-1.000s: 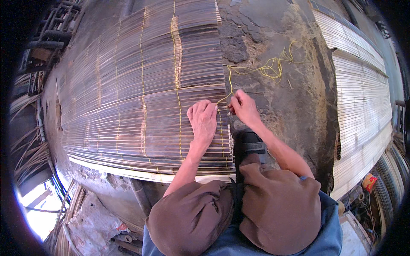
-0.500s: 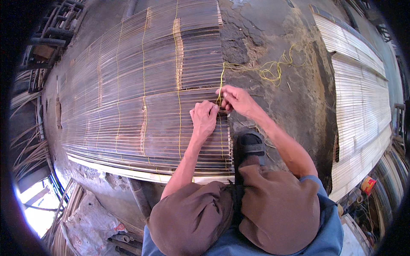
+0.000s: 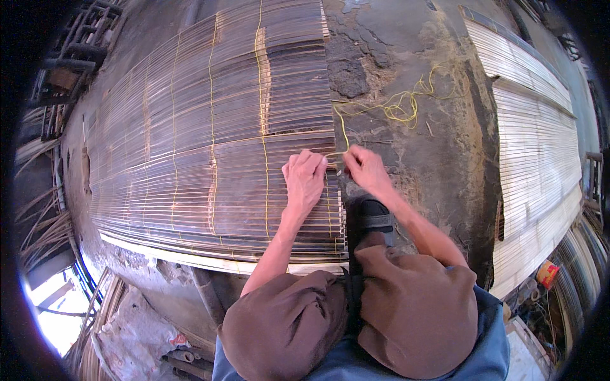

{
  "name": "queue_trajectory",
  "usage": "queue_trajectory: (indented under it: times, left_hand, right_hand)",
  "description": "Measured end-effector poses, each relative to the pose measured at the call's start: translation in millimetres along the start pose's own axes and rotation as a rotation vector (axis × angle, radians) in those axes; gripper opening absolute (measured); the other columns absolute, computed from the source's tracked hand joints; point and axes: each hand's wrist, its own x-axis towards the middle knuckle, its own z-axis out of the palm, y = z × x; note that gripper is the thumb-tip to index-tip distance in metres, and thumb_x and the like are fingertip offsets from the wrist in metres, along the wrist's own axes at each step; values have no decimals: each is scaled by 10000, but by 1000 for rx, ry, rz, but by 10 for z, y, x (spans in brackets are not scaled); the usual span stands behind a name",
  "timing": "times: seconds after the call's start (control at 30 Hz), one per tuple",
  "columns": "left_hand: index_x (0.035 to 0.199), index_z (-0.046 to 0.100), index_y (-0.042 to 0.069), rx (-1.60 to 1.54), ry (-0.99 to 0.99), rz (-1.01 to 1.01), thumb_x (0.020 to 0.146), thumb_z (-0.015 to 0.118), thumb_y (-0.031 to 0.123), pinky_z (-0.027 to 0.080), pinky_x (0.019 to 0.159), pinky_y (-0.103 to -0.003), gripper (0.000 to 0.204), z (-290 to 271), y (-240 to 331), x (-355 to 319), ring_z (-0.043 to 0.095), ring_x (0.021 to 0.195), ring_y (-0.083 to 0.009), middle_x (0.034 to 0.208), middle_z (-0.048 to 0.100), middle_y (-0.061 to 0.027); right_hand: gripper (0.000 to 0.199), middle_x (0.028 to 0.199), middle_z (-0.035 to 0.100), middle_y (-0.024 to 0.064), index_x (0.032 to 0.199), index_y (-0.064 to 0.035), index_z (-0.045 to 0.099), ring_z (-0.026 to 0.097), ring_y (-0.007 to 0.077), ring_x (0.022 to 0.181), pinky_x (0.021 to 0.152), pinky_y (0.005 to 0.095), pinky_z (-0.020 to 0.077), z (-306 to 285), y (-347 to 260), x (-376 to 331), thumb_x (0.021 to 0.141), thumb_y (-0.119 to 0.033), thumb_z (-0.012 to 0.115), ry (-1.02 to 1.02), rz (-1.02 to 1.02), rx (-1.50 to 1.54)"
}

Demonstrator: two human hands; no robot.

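A wide mat of thin bamboo slats [image 3: 241, 171], bound by rows of yellow cord, lies on the dark floor in front of me. At its right edge my left hand [image 3: 305, 180] is closed, thumb and finger pinching the slat ends and the cord there. Just right of the edge, my right hand [image 3: 365, 168] pinches the yellow cord [image 3: 346, 130]. A short stretch of cord runs between the two hands. From there it bends up to the mat's edge and trails into a loose tangle on the floor to the right.
A second, paler slatted mat [image 3: 537, 146] lies along the right. My sandalled foot [image 3: 373, 216] is just below my right hand. A red tin [image 3: 547, 274] stands at the lower right, and a pale sack [image 3: 133, 330] lies at the lower left.
My right hand has moved right and slightly down, away from the left hand, drawing the cord sideways. The left hand has stayed nearly in place at the mat's edge.
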Motion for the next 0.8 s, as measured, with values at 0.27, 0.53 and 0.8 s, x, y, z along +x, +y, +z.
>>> queue_trajectory:
  times: [0.27,0.53,0.8]
  left_hand:
    - [894,653,71,80,201,117,906,667,116,430,849,-431,49,24,45,9,589,922,-285,974,643,-38]
    - [889,663,70,-132,36,45,912,641,135,391,798,-413,73,70,-132,166,553,870,-283,900,627,-49]
    - [817,641,59,-37,66,13,934,617,185,400,789,-423,174,91,-149,83,542,846,-292,844,609,-61]
  right_hand:
    - [277,719,687,96,850,16,572,683,133,635,568,301,528,106,-121,212,1027,-195,548,97,50,286]
    - [276,699,633,55,834,-17,581,614,129,643,601,292,491,85,-679,650,1025,-214,556,-101,-228,-13]
    - [143,930,625,69,960,-48,621,630,166,895,826,323,530,-1322,-1016,1090,967,-188,596,-75,3,883]
